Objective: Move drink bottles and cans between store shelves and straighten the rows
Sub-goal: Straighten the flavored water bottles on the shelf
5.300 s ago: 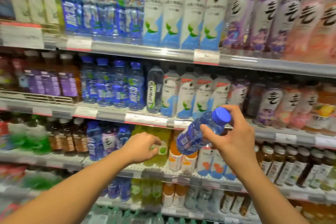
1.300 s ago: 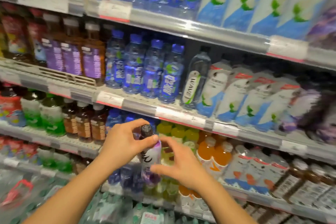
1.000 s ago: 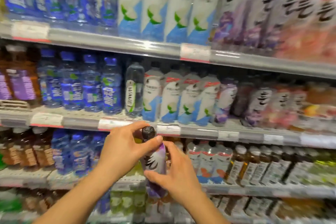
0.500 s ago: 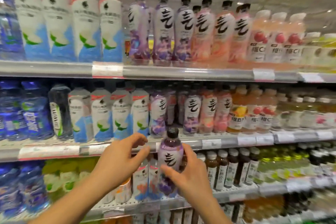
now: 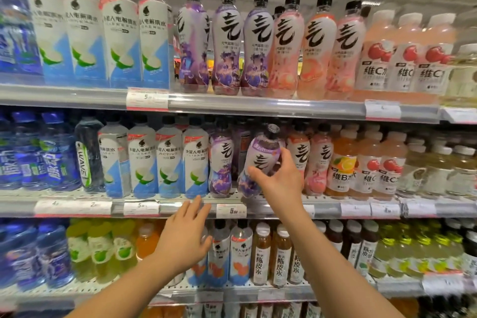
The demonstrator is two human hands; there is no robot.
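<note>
My right hand (image 5: pixel 280 179) grips a purple-labelled bottle (image 5: pixel 259 160) with a black cap, tilted to the right, its base over the front of the middle shelf (image 5: pixel 258 205). It sits in the gap between an upright purple bottle (image 5: pixel 221 162) on its left and pink-labelled bottles (image 5: pixel 300 160) on its right. My left hand (image 5: pixel 184 239) hovers lower, fingers relaxed and holding nothing, its fingertips near the middle shelf's front rail. Part of the held bottle's label is hidden by my fingers.
The top shelf (image 5: pixel 258 104) carries rows of white-and-blue bottles (image 5: pixel 117 41), purple and pink bottles and pale vitamin drinks (image 5: pixel 405 59). Blue water bottles (image 5: pixel 33 157) fill the left of the middle shelf. Yellow, orange and brown drinks stand on the lower shelf (image 5: pixel 232 285).
My right hand has lifted the purple bottle up from below the rail into the middle shelf's purple row. My left hand has let go and dropped away to the lower left.
</note>
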